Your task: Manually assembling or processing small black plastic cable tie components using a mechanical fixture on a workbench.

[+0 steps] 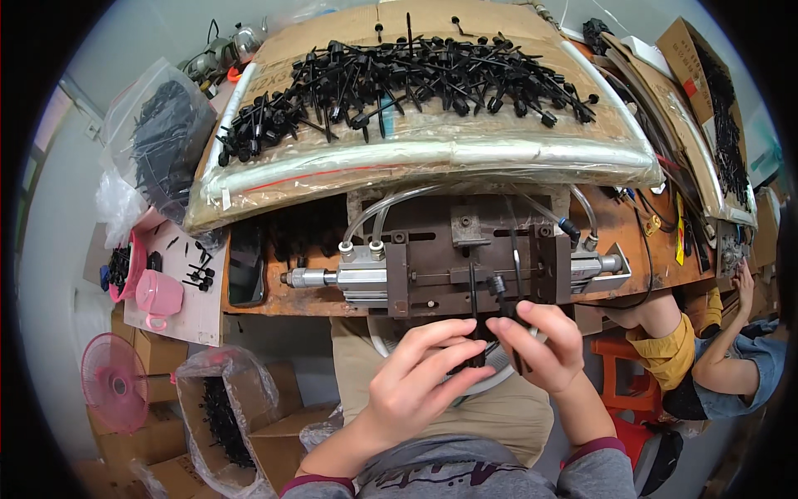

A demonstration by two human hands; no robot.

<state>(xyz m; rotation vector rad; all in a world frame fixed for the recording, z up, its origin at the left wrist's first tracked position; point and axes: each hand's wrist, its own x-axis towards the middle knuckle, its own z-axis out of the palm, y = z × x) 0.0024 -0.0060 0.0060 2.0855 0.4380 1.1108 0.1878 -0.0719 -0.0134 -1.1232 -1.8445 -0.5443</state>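
Close to the front of a dark metal fixture (432, 224), both my hands are raised side by side over my lap. My left hand (411, 382) pinches a thin black rod (474, 295) that points up toward the fixture. Between the thumb and fingers of my right hand (547, 345) is a black plastic part with a ribbed knob (498, 286). Their lower ends are partly hidden by my fingers. Silver air cylinders (363, 279) flank the fixture, with clear hoses running from the left one.
A large heap of black rod-like parts (399, 79) lies on a film-wrapped cardboard tray (499, 137) behind the fixture. At left are a pink cup (158, 293), a pink fan (115, 381) and a lined carton (189, 407). Another person's arm (723, 341) shows at right.
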